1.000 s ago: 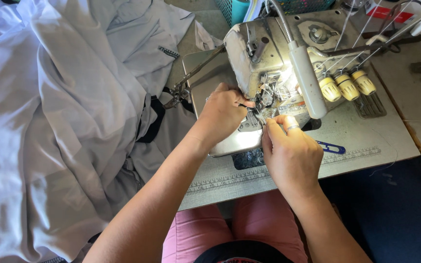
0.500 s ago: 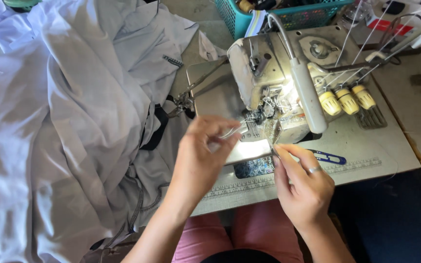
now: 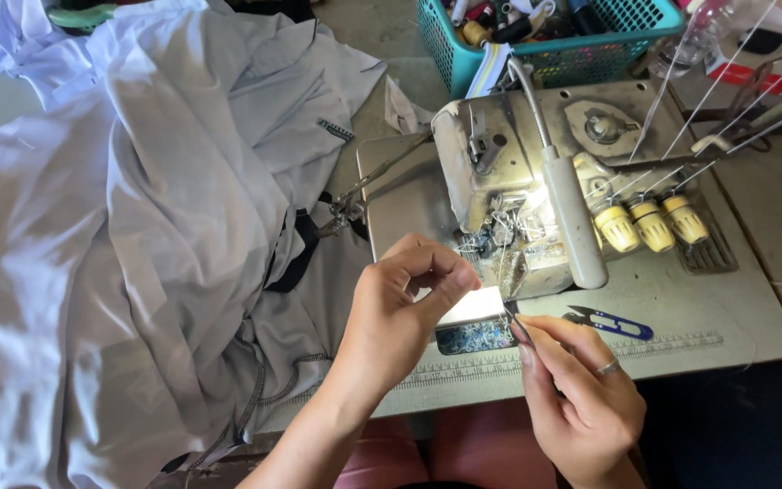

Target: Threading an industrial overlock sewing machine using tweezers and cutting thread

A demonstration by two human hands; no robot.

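Tweezers (image 3: 517, 328) clamped in right hand (image 3: 581, 398), long axis pointing far-left toward sewing machine (image 3: 518, 181). Left hand (image 3: 400, 312) just left of tips, fingers pinched together; whether on thread, cannot tell.

Slim metal tweezers (image 3: 516, 328) pinched in your right hand (image 3: 581, 407), tips pointing up-left toward the lit plate of the grey overlock sewing machine (image 3: 536, 190), your left hand (image 3: 405, 312) pinched just beside them

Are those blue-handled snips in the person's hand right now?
No, the blue-handled snips lie on the machine table, just beyond the right hand, which pinches slim metal tweezers instead.
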